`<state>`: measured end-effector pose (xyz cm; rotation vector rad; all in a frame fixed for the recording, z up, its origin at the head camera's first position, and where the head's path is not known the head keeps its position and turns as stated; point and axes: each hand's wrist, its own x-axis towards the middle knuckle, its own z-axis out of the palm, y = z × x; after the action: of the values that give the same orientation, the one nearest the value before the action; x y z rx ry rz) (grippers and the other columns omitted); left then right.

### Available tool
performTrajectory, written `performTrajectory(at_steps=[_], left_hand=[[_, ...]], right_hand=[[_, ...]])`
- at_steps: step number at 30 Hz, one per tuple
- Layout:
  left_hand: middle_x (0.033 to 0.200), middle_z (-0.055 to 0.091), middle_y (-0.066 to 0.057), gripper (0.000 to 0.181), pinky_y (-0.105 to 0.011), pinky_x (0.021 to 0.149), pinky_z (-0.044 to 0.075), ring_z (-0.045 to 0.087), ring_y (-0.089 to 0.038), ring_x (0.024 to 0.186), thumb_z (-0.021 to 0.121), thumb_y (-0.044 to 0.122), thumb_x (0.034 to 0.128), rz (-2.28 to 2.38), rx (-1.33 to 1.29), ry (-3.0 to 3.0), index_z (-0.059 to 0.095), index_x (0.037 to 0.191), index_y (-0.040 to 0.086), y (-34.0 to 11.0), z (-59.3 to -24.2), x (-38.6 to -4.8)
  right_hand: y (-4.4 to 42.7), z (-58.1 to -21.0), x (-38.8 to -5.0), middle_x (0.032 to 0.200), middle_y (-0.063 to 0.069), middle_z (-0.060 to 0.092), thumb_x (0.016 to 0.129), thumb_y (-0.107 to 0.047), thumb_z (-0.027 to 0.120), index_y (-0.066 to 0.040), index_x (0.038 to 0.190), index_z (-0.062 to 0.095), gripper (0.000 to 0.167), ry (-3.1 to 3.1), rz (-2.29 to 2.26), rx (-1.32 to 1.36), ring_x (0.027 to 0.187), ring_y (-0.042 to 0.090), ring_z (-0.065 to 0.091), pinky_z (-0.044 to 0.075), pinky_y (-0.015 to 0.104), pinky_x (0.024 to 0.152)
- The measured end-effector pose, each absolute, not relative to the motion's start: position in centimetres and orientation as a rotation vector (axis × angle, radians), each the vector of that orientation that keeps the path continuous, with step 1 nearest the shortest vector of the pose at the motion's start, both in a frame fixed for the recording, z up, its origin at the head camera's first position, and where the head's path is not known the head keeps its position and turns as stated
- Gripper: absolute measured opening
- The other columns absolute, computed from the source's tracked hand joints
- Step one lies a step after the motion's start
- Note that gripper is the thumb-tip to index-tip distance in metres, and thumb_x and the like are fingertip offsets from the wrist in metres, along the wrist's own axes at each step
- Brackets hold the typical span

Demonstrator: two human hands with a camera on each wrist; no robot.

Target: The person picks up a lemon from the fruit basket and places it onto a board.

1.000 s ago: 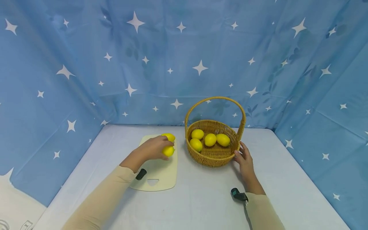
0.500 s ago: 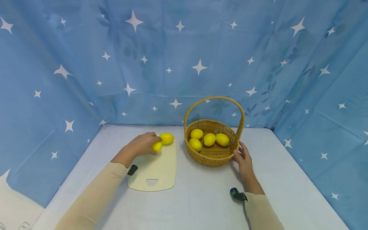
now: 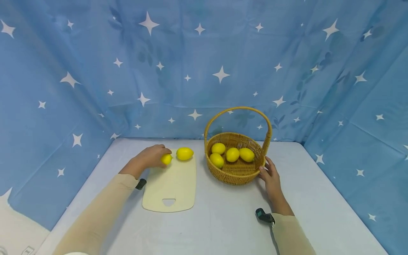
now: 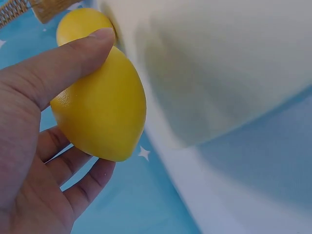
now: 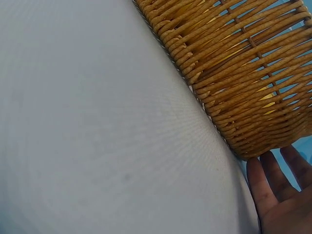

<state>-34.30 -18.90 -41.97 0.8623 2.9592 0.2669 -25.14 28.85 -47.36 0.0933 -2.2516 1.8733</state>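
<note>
My left hand (image 3: 152, 156) holds a lemon (image 3: 166, 159) at the upper left of a cream cutting board (image 3: 172, 184). In the left wrist view thumb and fingers curl round this lemon (image 4: 105, 107), and part of another lemon (image 4: 84, 24) shows behind it. That second lemon (image 3: 185, 153) lies at the board's top edge. My right hand (image 3: 271, 179) grips the right side of the wicker basket (image 3: 234, 180), thumb at its rim. Its fingers (image 5: 263, 180) touch the woven wall (image 5: 243, 73) in the right wrist view. Several lemons (image 3: 232, 154) lie inside the basket.
A white-covered table (image 3: 223, 219) carries the board at left and the basket right of it, its tall handle (image 3: 239, 108) upright. Blue curtains (image 3: 178, 53) with white stars stand behind and at both sides. Small dark devices (image 3: 264, 216) are at both wrists.
My left hand has moved left across the board with the lemon in its grip, away from the other lemon. My right hand and the basket have stayed in place.
</note>
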Motion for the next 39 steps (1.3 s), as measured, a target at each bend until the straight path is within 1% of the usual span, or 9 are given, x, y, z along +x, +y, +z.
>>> performTrajectory(at_steps=[3,10,14,18,21,24,29,34,39], left_hand=[[0.115,0.059,-0.006,0.058,-0.046,0.094,0.045,0.055,-0.026,0.105,0.082,0.025,0.0777,0.260,0.829,2.959,0.063,0.131,0.010,-19.1,-42.2,-34.9],[0.115,0.059,-0.007,0.059,-0.048,0.096,0.044,0.055,-0.028,0.104,0.084,0.025,0.0770,0.256,0.804,2.969,0.063,0.130,0.010,-19.6,-42.4,-36.0],[0.116,0.059,-0.008,0.059,-0.048,0.097,0.043,0.054,-0.028,0.104,0.083,0.025,0.0773,0.271,0.778,2.964,0.062,0.131,0.011,-19.8,-42.6,-36.8],[0.119,0.059,-0.009,0.060,-0.049,0.098,0.042,0.054,-0.029,0.105,0.083,0.025,0.0780,0.296,0.758,2.949,0.061,0.132,0.010,-19.7,-42.6,-37.4],[0.122,0.059,-0.010,0.061,-0.049,0.100,0.041,0.054,-0.029,0.109,0.083,0.025,0.0785,0.298,0.742,2.941,0.061,0.133,0.009,-19.6,-42.6,-37.7],[0.124,0.058,-0.010,0.061,-0.049,0.102,0.040,0.053,-0.030,0.112,0.083,0.024,0.0783,0.298,0.736,2.945,0.061,0.133,0.008,-19.5,-42.5,-37.9],[0.125,0.058,-0.011,0.060,-0.050,0.102,0.039,0.052,-0.032,0.114,0.083,0.023,0.0783,0.304,0.753,2.952,0.061,0.132,0.008,-19.3,-42.6,-38.1],[0.125,0.058,-0.011,0.060,-0.050,0.102,0.039,0.052,-0.032,0.114,0.082,0.023,0.0793,0.333,0.768,2.938,0.060,0.133,0.007,-19.2,-43.1,-38.3],[0.124,0.057,-0.010,0.061,-0.049,0.102,0.039,0.052,-0.031,0.114,0.081,0.023,0.0793,0.312,0.745,2.945,0.059,0.134,0.008,-19.2,-43.2,-38.5]], right_hand=[[29.1,-47.9,-25.5,0.152,0.023,0.027,0.104,-0.024,0.047,-0.015,0.157,0.015,0.062,-2.250,1.880,0.080,0.131,0.040,0.040,0.050,0.032,0.093],[30.0,-50.1,-26.8,0.153,0.019,0.028,0.103,-0.035,0.047,-0.025,0.157,0.016,0.063,-2.241,1.853,0.089,0.130,0.036,0.041,0.050,0.022,0.088],[29.9,-49.8,-26.8,0.153,0.019,0.028,0.103,-0.034,0.048,-0.024,0.157,0.016,0.064,-2.251,1.851,0.080,0.130,0.036,0.042,0.050,0.024,0.089],[29.7,-49.0,-26.4,0.153,0.021,0.026,0.104,-0.027,0.048,-0.019,0.157,0.015,0.063,-2.248,1.880,0.077,0.131,0.038,0.041,0.049,0.034,0.093],[29.6,-48.7,-26.2,0.153,0.023,0.026,0.104,-0.023,0.048,-0.016,0.157,0.015,0.063,-2.240,1.897,0.085,0.130,0.040,0.040,0.049,0.038,0.094],[29.7,-49.0,-26.3,0.153,0.021,0.027,0.104,-0.023,0.048,-0.018,0.157,0.015,0.063,-2.244,1.888,0.071,0.130,0.040,0.041,0.050,0.032,0.092],[29.9,-50.0,-26.9,0.154,0.018,0.027,0.104,-0.030,0.048,-0.024,0.157,0.016,0.063,-2.255,1.848,0.054,0.131,0.036,0.041,0.050,0.023,0.088],[29.9,-50.5,-27.0,0.153,0.015,0.029,0.103,-0.034,0.048,-0.027,0.157,0.017,0.063,-2.250,1.833,0.045,0.129,0.034,0.043,0.050,0.019,0.086],[30.0,-50.3,-27.0,0.153,0.016,0.029,0.103,-0.033,0.049,-0.026,0.157,0.017,0.063,-2.239,1.844,0.060,0.129,0.034,0.042,0.050,0.021,0.086]])
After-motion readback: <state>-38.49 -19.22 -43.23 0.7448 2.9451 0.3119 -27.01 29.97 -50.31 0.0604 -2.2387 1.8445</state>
